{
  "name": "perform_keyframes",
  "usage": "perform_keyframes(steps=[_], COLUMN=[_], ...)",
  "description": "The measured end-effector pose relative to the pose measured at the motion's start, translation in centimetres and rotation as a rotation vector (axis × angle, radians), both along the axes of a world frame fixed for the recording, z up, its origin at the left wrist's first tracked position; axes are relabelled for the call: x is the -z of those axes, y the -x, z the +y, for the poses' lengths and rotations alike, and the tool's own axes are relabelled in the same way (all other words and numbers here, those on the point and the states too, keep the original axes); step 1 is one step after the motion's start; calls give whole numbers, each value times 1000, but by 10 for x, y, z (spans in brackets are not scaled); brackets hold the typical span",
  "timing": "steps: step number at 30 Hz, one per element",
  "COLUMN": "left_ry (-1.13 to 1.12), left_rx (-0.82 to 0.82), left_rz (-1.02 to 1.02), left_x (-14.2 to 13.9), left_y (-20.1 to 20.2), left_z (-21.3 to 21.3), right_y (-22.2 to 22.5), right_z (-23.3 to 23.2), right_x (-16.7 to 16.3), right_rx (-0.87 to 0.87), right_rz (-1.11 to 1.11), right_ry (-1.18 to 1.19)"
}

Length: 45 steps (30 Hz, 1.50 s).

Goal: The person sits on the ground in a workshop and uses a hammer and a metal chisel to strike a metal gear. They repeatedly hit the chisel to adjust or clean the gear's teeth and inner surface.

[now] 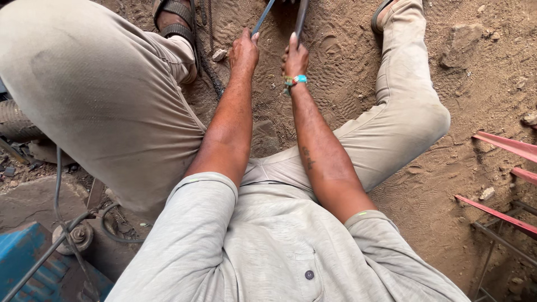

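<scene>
No packages, labels, signs or screens showed anywhere in the view.
</scene>
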<state>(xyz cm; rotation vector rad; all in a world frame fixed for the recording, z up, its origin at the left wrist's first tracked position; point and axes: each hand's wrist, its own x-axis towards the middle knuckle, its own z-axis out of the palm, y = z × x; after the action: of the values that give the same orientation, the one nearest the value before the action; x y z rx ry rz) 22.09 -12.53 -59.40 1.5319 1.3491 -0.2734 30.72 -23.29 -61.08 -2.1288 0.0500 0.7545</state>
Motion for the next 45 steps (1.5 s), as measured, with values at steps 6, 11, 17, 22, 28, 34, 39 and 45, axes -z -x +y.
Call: perform_keyframes(steps=[6,11,17,22,28,34,39,45], left_ry=[33,59,100,89,22,-37,115,72], left_rx=[-27,-31,-67,-9,-67,-59,-267,-296], left_rz=[-48,-43,-36,-63,-84,-32,-44,-71], left_x=[7,10,6,5,4,-1,-4,0], left_y=[0,1,0,0,2,3,3,4], left_z=[-1,0,0,-3,-4,1,0,0], right_y=[-14,-25,-24,-6,-10,-14,-18,-22], right_z=[6,19,17,8,1,3,12,20], right_x=[-18,-35,-17,1,-5,-13,-14,-26], right_rx=[66,-39,-157,-313,13,69,62,-116], right_rz=[31,-283,-519,-438,-27,17,-113,-406], right_ry=[-140,-458,-386,78,-33,-131,-189,-600])
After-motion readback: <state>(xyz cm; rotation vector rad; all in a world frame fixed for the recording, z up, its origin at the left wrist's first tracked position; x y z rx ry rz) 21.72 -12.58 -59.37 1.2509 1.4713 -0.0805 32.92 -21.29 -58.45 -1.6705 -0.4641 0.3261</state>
